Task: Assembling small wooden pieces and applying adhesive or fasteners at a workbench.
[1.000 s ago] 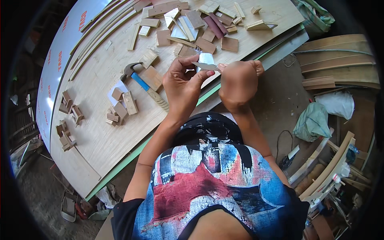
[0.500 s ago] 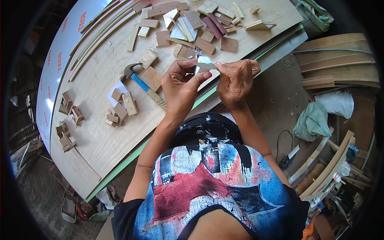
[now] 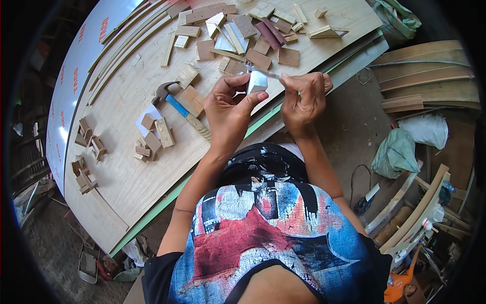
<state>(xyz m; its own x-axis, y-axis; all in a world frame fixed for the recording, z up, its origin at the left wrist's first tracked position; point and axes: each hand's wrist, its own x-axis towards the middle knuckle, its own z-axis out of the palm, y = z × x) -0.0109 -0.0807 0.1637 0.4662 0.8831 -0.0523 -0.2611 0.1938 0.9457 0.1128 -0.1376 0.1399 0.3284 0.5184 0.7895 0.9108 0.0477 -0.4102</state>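
Note:
Between the thumb and fingers of my left hand (image 3: 232,104), a small white block (image 3: 258,82) is pinched over the near edge of the table. My right hand (image 3: 305,101) is closed on a thin, grey, blade-like tool (image 3: 268,74) that points left toward the block's top. Its exact kind cannot be made out, and its handle is hidden in my fingers. To the left of my left hand lies a claw hammer (image 3: 177,105) with a blue and wooden handle. Beside it rest small wooden blocks (image 3: 193,101).
Wood offcuts (image 3: 258,58) and two dark red strips crowd the table's (image 3: 121,167) far part. Long wooden strips (image 3: 129,48) lie along its far left. Small joined pieces (image 3: 85,177) stand at left. Sacks (image 3: 397,154) lie on the floor at right; a person in orange (image 3: 401,283) is lower right.
My right hand has moved slightly right, drawing the blade-like tool up and off the white block's face. My left hand still holds the block, its white face now more exposed.

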